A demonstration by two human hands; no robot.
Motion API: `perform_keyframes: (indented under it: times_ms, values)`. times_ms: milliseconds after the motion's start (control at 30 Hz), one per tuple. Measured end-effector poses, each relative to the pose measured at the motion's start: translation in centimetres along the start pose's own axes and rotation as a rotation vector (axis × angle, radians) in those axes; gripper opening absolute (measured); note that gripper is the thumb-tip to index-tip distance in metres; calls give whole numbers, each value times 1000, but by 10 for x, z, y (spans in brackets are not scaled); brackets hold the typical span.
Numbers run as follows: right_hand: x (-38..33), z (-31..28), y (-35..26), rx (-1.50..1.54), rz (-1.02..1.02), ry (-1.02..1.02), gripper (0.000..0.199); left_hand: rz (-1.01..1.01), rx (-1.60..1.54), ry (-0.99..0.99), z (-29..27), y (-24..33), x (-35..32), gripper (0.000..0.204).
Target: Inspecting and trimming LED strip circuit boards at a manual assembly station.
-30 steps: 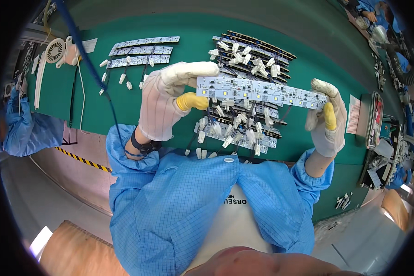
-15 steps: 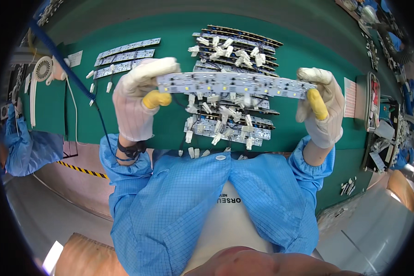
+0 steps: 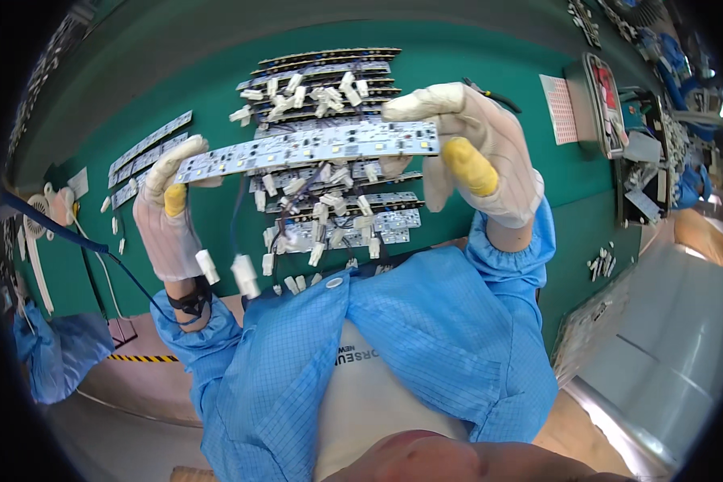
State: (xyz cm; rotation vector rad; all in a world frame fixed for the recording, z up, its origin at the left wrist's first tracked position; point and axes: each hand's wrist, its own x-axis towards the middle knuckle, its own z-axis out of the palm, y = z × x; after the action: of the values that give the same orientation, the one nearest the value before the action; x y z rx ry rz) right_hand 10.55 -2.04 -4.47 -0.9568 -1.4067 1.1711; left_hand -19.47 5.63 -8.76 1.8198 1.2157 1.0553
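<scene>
Stacked boards (image 3: 329,201) crowd mat centre, bare green mat (image 3: 209,80) — seemingly passable — leftward

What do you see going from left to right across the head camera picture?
Co-worker's blue sleeve → small white fan → left hand → white light strip → right hand → pink sheet → grey tray.

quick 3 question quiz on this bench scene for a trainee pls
1. True or false: the long white circuit strip lies flat on the green mat.
2. What hangs from the strip? A) white connectors on wires B) a label C) nothing
3. Which hand grips which end of the strip?

Key
1. False: it is held up in the air.
2. A: white connectors dangle below it.
3. The left hand holds the left end and the right hand holds the right end.
</scene>
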Motion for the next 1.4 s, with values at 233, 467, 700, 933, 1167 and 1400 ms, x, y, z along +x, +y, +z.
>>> perform_keyframes:
  times_ms: [233, 467, 700, 933, 1167, 1400]
  values:
    - [1, 3, -8, -47, 39, 112, 53, 81, -164, 58, 0, -14, -1, 65]
    - [2, -3, -2, -54, 128, 157, 44, 58, -461, 49, 1, 3, -10, 62]
    - [5, -12, 11, -187, 146, 198, 32, 176, -592, -37, 2, 20, -11, 55]
    - [8, -14, 15, -263, 127, 185, 31, 223, -507, -39, -1, 17, -9, 55]
    - [10, 2, 0, -117, 202, 145, 47, 70, -410, -5, -6, 12, -4, 59]
    - [11, 1, 6, -120, 139, 189, 48, 93, -478, -14, -3, 12, -7, 58]
